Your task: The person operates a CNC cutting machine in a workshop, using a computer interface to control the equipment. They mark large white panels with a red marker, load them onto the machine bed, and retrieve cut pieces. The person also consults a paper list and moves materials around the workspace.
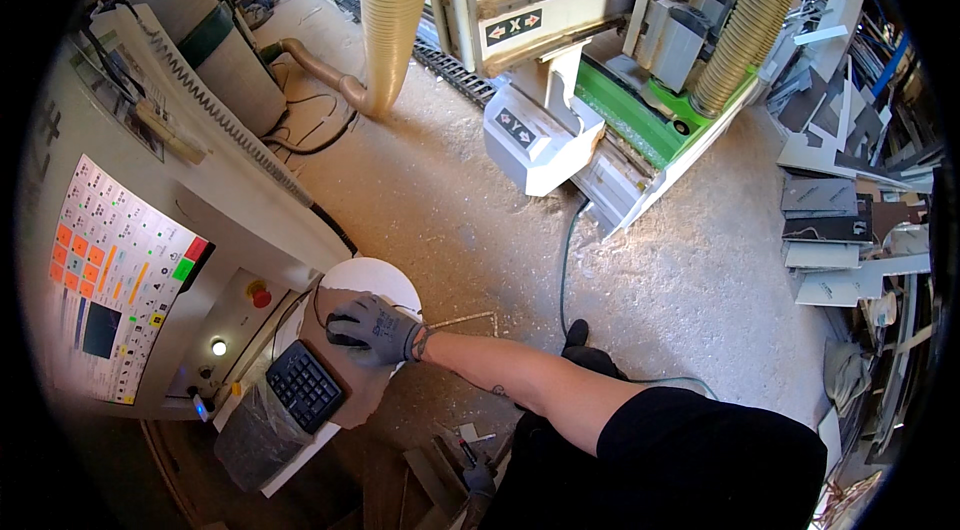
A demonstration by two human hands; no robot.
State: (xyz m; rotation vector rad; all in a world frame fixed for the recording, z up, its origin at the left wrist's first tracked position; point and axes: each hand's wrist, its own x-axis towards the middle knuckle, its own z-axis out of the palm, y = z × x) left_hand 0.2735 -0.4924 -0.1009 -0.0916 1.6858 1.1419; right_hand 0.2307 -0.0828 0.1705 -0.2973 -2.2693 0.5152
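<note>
My right hand (380,330), in a grey glove, rests curled over a dark computer mouse (340,332) on a brown-topped side shelf (366,392). Just beside it on the shelf lies a small black keypad (305,387), partly under clear plastic film. Low in the view my left hand (480,477), also gloved, is closed on a slim dark pen-like tool (467,451) with a reddish part. Its exact kind is too small to make out. At the left, a lit control screen (115,280) faces me with orange, green and red buttons.
The pale control cabinet (235,240) carries a red emergency stop knob (259,294). Ahead stands a CNC router (560,20) with ribbed extraction hoses (395,20). Offcut panels (825,220) are piled at right. A cable (566,265) crosses the dusty floor.
</note>
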